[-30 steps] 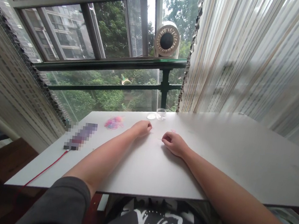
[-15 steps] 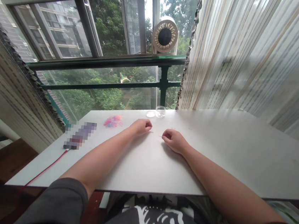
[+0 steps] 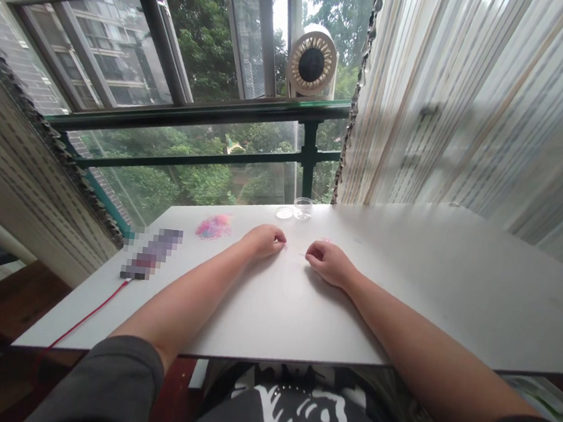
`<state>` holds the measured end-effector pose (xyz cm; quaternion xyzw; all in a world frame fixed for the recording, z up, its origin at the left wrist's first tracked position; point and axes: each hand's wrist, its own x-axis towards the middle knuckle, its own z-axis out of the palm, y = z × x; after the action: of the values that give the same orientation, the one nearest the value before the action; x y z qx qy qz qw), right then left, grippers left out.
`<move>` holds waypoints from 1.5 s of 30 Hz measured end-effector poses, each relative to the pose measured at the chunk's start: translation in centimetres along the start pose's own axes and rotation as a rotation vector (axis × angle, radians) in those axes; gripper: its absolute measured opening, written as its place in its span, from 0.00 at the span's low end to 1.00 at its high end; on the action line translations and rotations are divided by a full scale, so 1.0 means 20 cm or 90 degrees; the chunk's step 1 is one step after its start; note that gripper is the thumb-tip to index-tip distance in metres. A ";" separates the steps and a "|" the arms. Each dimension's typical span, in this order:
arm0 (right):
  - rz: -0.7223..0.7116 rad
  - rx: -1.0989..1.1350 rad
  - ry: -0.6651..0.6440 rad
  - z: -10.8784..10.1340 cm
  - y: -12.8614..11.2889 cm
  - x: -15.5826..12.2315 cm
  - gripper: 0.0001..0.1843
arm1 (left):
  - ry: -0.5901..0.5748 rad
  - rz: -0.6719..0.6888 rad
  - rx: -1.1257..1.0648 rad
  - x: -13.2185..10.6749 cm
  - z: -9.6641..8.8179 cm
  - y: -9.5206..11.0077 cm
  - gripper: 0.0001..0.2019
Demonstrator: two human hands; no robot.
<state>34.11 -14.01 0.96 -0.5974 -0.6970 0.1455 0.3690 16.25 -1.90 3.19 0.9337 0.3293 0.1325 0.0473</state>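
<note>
My left hand (image 3: pixel 265 240) is closed in a pinch just above the white table (image 3: pixel 270 317). A tiny pinkish thing shows at its fingertips, too small to name. Facing it across a small gap, my right hand (image 3: pixel 329 263) is pinched too. From its fingertips a thin, pale, needle-like stick (image 3: pixel 302 254) points left. Behind the right hand lies a bit of pink material (image 3: pixel 326 241), partly hidden. To the left of my left hand is a loose heap of pink, blue and orange small pieces (image 3: pixel 214 227), whose kind I cannot make out.
A clear round container (image 3: pixel 303 209) and a round lid (image 3: pixel 284 213) lie at the table's far edge. At the left is a blurred-out device (image 3: pixel 153 254) with a red cable (image 3: pixel 89 315). A round fan (image 3: pixel 311 64) stands by the railing (image 3: pixel 211 111); striped curtains (image 3: pixel 423 105) hang at the right.
The hands stay almost in place and keep their pinches. The tiny thing at the left fingertips looks slightly shifted; the view has tilted a little.
</note>
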 end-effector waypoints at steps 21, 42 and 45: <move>0.057 -0.137 0.020 0.16 -0.07 0.24 0.09 | 0.172 -0.164 -0.147 -0.28 -0.12 -0.24 0.14; 0.062 -0.170 0.047 0.21 -0.03 0.24 0.11 | 0.237 -0.263 -0.257 -0.35 -0.07 -0.31 0.14; 0.077 -0.179 0.063 0.22 -0.02 0.24 0.14 | 0.239 -0.265 -0.258 -0.35 -0.07 -0.32 0.14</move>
<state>30.75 -8.54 -0.07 -0.6907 -0.6542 0.0390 0.3057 6.76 -1.40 1.80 0.7775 0.4828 0.3519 0.1963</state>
